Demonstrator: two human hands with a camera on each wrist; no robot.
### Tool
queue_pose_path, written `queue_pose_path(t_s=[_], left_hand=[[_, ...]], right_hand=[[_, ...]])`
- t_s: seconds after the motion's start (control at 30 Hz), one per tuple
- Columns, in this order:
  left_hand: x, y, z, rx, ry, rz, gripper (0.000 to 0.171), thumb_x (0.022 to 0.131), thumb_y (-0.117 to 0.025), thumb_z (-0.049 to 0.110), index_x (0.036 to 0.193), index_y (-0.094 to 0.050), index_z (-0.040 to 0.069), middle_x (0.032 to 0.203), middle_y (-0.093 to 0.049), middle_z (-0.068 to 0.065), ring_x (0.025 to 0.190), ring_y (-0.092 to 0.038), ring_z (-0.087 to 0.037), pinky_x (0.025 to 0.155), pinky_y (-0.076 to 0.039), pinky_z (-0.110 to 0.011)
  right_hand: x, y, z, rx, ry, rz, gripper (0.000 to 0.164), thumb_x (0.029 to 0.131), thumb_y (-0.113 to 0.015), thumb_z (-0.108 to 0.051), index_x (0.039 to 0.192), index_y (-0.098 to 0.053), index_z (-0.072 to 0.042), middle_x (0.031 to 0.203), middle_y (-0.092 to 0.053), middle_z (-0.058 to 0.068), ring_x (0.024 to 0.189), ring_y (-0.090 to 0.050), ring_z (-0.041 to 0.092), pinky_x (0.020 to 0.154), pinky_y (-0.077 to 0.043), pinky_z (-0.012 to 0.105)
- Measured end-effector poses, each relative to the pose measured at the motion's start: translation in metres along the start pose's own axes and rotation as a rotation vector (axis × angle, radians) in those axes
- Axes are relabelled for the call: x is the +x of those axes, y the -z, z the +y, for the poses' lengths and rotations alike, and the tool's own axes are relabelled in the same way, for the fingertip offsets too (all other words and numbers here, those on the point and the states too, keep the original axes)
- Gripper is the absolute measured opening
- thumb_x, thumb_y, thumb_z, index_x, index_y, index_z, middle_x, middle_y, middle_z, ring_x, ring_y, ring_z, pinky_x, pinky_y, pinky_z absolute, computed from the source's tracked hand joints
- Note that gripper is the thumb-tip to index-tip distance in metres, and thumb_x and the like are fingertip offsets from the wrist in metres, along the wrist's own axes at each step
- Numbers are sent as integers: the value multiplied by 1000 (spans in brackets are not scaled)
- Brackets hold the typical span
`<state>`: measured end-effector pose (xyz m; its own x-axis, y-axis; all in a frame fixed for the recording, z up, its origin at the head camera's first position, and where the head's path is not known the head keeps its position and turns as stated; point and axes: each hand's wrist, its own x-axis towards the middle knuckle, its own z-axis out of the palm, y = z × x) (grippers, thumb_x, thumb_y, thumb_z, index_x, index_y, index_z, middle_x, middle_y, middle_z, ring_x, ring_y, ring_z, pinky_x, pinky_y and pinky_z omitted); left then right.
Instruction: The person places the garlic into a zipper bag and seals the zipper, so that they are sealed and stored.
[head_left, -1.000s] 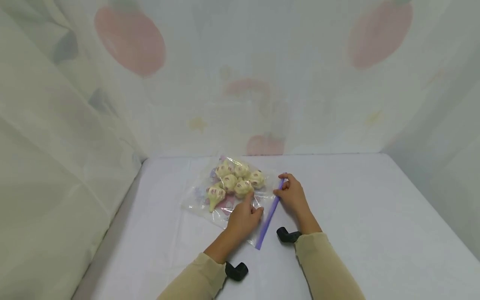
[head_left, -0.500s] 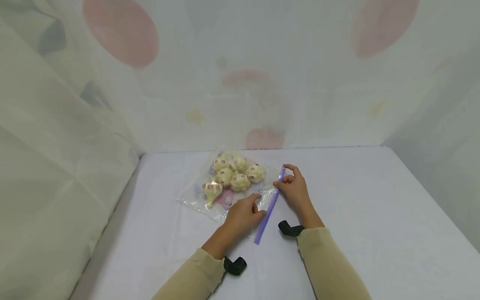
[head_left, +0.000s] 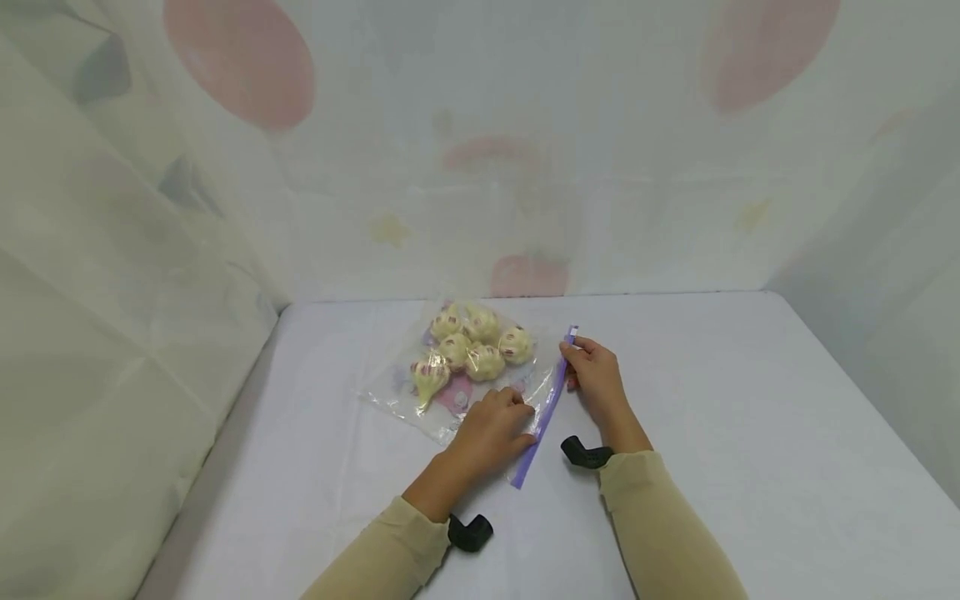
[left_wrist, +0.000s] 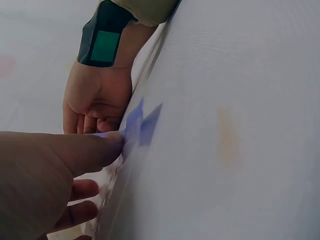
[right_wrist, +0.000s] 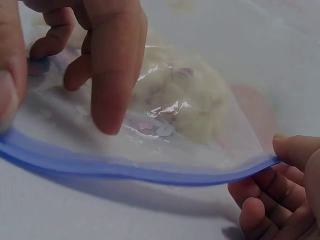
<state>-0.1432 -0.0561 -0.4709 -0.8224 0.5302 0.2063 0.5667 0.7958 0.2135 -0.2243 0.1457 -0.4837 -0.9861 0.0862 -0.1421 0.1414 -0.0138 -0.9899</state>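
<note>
A clear zip bag with a purple zip strip lies on the table, several garlic bulbs inside. Near the strip's far end, my right hand pinches it, thumb on top and fingers beneath, as the right wrist view shows. My left hand is over the bag's near part, its thumb touching the strip. In the right wrist view its index finger reaches down over the plastic, apart from the thumb, while the other fingers bend loosely. The strip's near end sticks out past the left hand.
A white cloth covers the table. Pale curtains with faded fruit prints hang behind it and along both sides. Black wrist-worn devices sit at both sleeve cuffs.
My left hand has drawn back from the garlic bulbs, and its thumb has come onto the strip. The right hand's thumb has moved up onto the strip. The head view has tipped slightly.
</note>
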Motion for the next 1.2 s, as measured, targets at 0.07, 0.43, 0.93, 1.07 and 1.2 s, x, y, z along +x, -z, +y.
queue_pose_path(t_s=[0.07,0.43,0.93,1.07,1.2], left_hand=[[-1,0,0,-6,-8,-54,30,85,-75,40,109,-71,24,107,-60,3,94,-54,-18,70,-45,-30],[-3,5,22,-42,-57,-213,40,90,-70,37,127,-66,23,118,-56,-3,95,-56,-16,76,-49,-28],[16,16,18,-204,80,-261,36,91,-68,38,123,-68,21,117,-67,7,109,-63,-13,86,-53,-31],[45,34,5,-259,103,-168,29,94,-66,32,118,-70,18,108,-71,7,93,-65,-11,78,-53,-28],[78,45,-2,-227,111,-26,23,96,-64,25,115,-72,16,102,-71,4,78,-62,-10,67,-50,-26]], right_hand=[[0,0,1,7,9,0,39,95,-66,-26,125,-60,-2,70,-62,-2,51,-51,10,48,-47,22],[5,5,4,18,37,17,33,95,-66,-20,121,-62,-1,73,-65,-1,57,-58,10,51,-52,22],[9,9,11,34,6,27,39,97,-62,-28,127,-58,-3,98,-67,18,65,-61,11,54,-54,23],[10,3,10,45,26,19,35,97,-63,-24,123,-60,-2,92,-68,16,64,-61,11,54,-53,23],[10,-1,13,61,45,10,32,97,-63,-21,121,-62,0,86,-68,11,63,-60,10,54,-53,23]])
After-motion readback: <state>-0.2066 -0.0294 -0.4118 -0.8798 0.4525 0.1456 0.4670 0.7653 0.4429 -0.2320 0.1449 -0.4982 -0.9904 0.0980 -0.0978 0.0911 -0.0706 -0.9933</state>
